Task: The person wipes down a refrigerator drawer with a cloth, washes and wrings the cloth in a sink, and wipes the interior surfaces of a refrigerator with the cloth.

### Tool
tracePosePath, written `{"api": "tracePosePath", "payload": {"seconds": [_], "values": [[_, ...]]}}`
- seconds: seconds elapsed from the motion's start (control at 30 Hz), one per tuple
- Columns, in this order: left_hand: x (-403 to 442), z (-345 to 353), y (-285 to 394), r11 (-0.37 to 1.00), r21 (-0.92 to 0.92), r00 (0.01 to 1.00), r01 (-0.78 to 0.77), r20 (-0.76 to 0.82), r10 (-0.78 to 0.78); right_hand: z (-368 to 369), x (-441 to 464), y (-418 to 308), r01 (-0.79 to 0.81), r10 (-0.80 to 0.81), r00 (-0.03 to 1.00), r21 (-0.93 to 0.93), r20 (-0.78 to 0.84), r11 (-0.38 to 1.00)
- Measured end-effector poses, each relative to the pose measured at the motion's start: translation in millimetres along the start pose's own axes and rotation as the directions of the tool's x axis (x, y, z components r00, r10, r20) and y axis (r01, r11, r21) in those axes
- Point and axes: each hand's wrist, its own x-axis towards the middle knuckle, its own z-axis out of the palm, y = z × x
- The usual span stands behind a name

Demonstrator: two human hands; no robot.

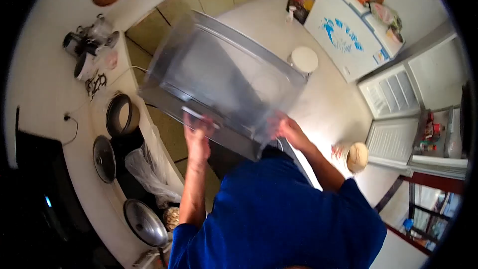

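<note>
Beside the counter (37, 94), the bin (226, 77) is held in the air; its near edge is gripped by the left hand (199, 133), its corner by the blurred right hand (287, 127). Lifting seems done, setting down not yet.

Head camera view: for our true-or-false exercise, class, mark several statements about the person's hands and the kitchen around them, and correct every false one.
1. The left hand and the right hand both hold the transparent bin. True.
2. The person's shirt is red. False: it is blue.
3. A crumpled plastic bag lies on the person's left side. True.
4. The refrigerator is fully shut. False: it stands open.
5. The white chest freezer has blue print on its front. True.
6. Nothing lies on top of that freezer. False: several items sit there.
</note>
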Motion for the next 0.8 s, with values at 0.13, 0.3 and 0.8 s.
{"api": "tracePosePath", "payload": {"seconds": [0.13,0.3,0.8], "values": [[92.4,-35.0,47.8,0.985,-0.171,0.999,-0.019,-0.050,0.011,-0.5,85.3,-85.3,0.150,-0.098,0.969,-0.221,0.228,0.964],[205.4,-63.7,93.8,0.935,-0.355,0.998,0.012,0.063,0.011,-60.6,170.7,-102.5,0.122,-0.328,0.904,-0.568,-0.275,0.814],[614.7,66.6,60.4,0.893,-0.329,0.947,0.306,0.199,-0.252,-44.3,463.1,-253.5,0.326,-0.726,0.680,-0.929,0.103,0.173]]}}
